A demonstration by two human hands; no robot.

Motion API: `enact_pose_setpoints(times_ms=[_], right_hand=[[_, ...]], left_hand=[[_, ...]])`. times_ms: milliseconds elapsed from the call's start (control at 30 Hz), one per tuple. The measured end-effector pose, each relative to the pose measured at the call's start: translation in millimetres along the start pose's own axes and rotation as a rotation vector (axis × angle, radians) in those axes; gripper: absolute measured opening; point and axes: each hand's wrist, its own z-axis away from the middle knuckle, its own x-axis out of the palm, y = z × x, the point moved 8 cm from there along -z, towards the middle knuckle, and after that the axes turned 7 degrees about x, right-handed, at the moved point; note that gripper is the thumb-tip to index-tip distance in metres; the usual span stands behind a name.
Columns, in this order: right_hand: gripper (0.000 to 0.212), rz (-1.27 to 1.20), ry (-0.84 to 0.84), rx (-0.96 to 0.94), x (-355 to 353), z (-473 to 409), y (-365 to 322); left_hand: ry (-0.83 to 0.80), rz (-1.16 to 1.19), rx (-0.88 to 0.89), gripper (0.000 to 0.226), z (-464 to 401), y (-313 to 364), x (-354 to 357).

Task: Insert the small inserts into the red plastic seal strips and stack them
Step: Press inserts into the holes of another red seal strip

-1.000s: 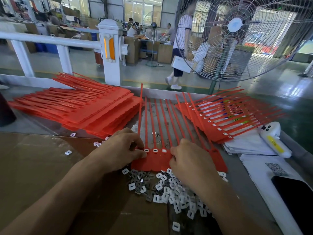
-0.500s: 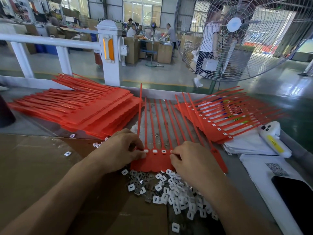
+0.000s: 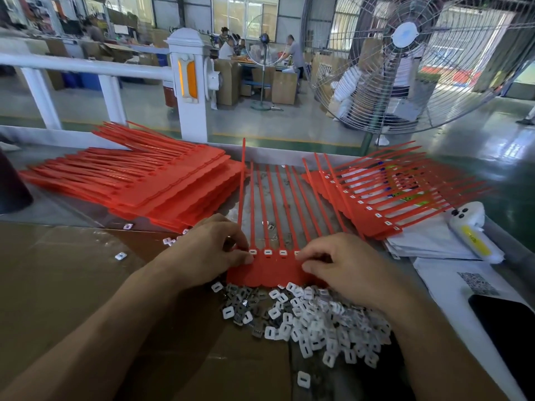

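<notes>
A sheet of joined red seal strips (image 3: pixel 272 272) lies flat in the middle of the table, its tails pointing away from me. Three white inserts (image 3: pixel 267 252) sit in its sockets in a row. My left hand (image 3: pixel 208 250) pinches the sheet's left edge beside the first insert. My right hand (image 3: pixel 344 267) has its fingers curled, with forefinger and thumb pinching at the fourth socket, where a white insert (image 3: pixel 296 252) shows partly under the fingertip. A heap of loose white and grey inserts (image 3: pixel 312 316) lies just in front of the sheet.
A thick stack of red strip sheets (image 3: pixel 150 183) lies at the back left and a fanned stack with inserts (image 3: pixel 376 198) at the back right. White papers, a white handheld device (image 3: pixel 469 227) and a dark phone (image 3: pixel 503 328) are on the right. Brown cardboard (image 3: pixel 72 285) covers the left.
My right hand's fingertips have shifted slightly along the sheet, and a fourth insert now shows at them. My left hand keeps its hold. A person beyond the fan has walked to the right.
</notes>
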Motion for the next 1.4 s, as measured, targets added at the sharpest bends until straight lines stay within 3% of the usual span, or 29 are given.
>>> enact_pose_setpoints(times_ms=[133,300,1200,1400], right_hand=[[0.004,-0.044,-0.124,-0.041,0.0,3.7,4.6],[0.015,-0.094,-0.243,-0.029,6.1,12.6,4.3],[0.012,-0.005,-0.253,-0.054,9.8,17.1,-1.9],[0.008,-0.23,-0.268,-0.073,2.9,18.3,-2.8]], left_hand=[[0.003,0.001,-0.001,0.024,-0.8,-1.3,0.0],[-0.01,-0.014,0.001,0.025,-0.9,-2.1,1.2],[-0.011,-0.021,-0.007,0.024,0.9,-1.2,1.1],[-0.008,-0.019,0.0,0.024,1.0,-0.2,0.6]])
